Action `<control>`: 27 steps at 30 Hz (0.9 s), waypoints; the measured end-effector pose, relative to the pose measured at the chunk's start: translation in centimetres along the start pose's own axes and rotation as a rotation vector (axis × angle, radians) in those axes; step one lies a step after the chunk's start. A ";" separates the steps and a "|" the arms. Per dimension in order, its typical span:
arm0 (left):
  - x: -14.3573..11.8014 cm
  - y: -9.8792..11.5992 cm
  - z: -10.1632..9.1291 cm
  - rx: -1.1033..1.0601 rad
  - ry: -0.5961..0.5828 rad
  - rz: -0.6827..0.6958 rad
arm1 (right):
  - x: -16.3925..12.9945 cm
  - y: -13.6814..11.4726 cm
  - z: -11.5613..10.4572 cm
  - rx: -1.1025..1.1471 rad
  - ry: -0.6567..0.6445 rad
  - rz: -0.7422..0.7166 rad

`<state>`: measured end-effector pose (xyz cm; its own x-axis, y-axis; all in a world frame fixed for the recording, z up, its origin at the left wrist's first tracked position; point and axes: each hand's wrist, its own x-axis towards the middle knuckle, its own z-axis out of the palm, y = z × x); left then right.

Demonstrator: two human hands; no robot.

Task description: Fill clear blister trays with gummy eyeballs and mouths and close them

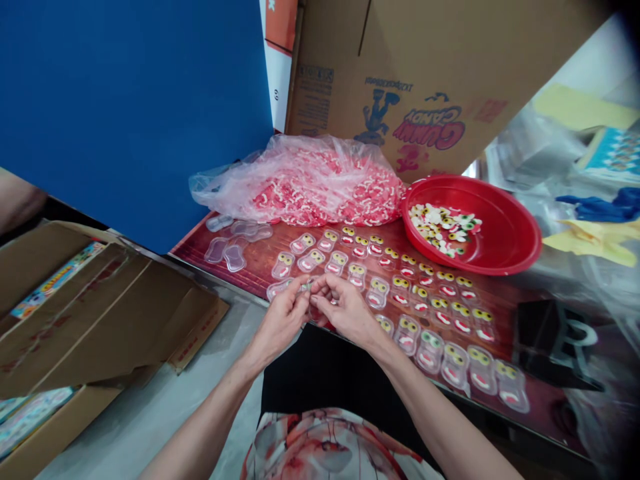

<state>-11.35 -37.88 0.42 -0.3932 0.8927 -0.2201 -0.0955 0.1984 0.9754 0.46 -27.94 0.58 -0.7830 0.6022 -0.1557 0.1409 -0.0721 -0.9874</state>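
Observation:
Close together over the table's front edge, my left hand (286, 312) and my right hand (343, 308) both have their fingers closed in a pinch. A small pale green piece (306, 287) shows at my left fingertips; it looks like a candy eye, but blur hides its detail. What my right fingers grip is hidden. Around them lie several rows of clear plastic trays (430, 350), many with yellow-green candy eyes and red-and-white candy mouths in them. One tray (278, 288) sits just left of my fingers. Bare clear trays (234, 257) are grouped at the left.
Behind the rows, a clear bag (320, 180) bulges with red-and-white candies. A red basin (510, 233) holds loose candy eyes. A large cardboard box (345, 73) and a blue panel (135, 113) stand behind. An open carton (90, 327) is on the left, a black item (543, 340) on the right.

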 end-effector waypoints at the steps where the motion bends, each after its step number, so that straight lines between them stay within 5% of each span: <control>1: 0.0 -0.1 0.0 0.011 0.000 0.004 | 0.0 0.1 0.0 0.001 -0.001 0.001; 27: 0.3 -1.1 -0.2 0.138 0.016 0.042 | -0.1 1.1 0.2 -0.002 0.022 0.098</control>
<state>-11.51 -37.88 -0.71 -0.4091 0.8951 -0.1776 0.0481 0.2155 0.9753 0.51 -28.24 -0.48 -0.7521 0.6094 -0.2508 0.2171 -0.1302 -0.9674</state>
